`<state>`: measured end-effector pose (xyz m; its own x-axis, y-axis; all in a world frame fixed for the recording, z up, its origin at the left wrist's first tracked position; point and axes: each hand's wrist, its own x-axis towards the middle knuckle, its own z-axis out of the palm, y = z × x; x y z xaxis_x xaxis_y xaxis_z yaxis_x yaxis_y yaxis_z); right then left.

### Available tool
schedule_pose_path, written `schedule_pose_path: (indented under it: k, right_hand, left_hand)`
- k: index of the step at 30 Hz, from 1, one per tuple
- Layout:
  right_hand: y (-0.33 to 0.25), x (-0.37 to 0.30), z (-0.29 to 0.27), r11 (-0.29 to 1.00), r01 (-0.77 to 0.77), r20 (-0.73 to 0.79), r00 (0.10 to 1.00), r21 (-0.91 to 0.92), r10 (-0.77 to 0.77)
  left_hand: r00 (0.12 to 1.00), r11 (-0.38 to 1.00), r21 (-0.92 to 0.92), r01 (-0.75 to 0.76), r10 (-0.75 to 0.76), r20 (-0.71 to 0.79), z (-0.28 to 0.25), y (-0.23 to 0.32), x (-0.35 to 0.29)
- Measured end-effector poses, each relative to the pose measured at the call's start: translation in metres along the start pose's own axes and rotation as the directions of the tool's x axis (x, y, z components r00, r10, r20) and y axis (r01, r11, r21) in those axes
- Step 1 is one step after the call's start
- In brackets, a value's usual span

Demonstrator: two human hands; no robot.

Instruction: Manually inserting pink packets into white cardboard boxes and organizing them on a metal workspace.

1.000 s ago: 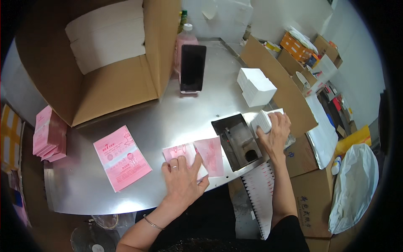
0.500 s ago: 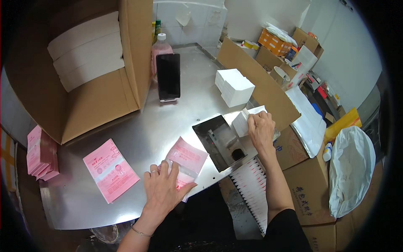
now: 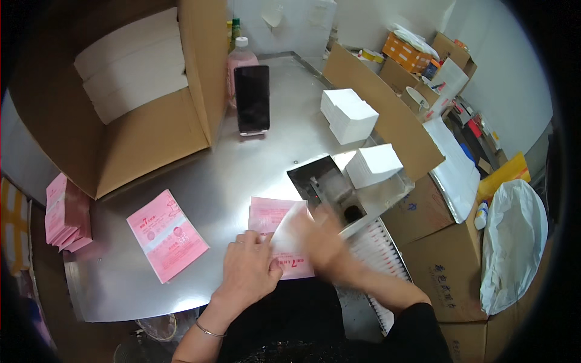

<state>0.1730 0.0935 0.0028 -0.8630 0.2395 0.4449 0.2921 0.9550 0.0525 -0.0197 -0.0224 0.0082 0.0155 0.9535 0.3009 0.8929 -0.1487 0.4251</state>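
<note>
A pink printed packet [image 3: 269,207] lies flat near the front edge of the metal table. My left hand [image 3: 248,266] grips its left edge, fingers bent and thumb across it. From the right, my right hand [image 3: 321,239] reaches over the packet, smeared by motion. A thin white folded paper [image 3: 287,230] runs from its fingertips down to my left hand, and its lower end is hidden there. Right of the packet is a dark rectangular opening [image 3: 321,187] in the tabletop. Beside that opening stands a stack of white folded papers [image 3: 374,166].
Another white stack [image 3: 351,115] stands farther back. A pink packet pile [image 3: 166,236] lies to the left, with more packets [image 3: 66,215] at the far left. A phone [image 3: 252,100] stands before a pink bottle [image 3: 242,57]. An open carton [image 3: 151,145] fills the back left.
My right hand has moved left from the white stack to the pink packet, bringing a white paper. The packet now lies straighter. The whole view has shifted slightly.
</note>
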Motion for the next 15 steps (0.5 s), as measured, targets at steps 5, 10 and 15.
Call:
schedule_pose_path:
  k: [5,10,15]
  right_hand:
    - [-0.025,0.023,0.034,0.964,-0.083,-0.004,0.996,0.253,0.087]
    - [0.028,0.060,0.084,0.945,-0.326,0.088,0.942,0.017,0.324]
    - [0.086,0.017,0.052,0.704,-0.688,0.301,0.719,0.178,0.627]
  left_hand:
    - [0.997,0.998,0.030,0.061,-0.059,-0.054,-0.011,0.006,0.002]
    - [0.986,0.988,0.055,0.143,-0.147,0.074,-0.027,0.016,0.003]
    - [0.993,0.995,-0.039,0.092,-0.094,-0.074,-0.025,0.000,-0.031]
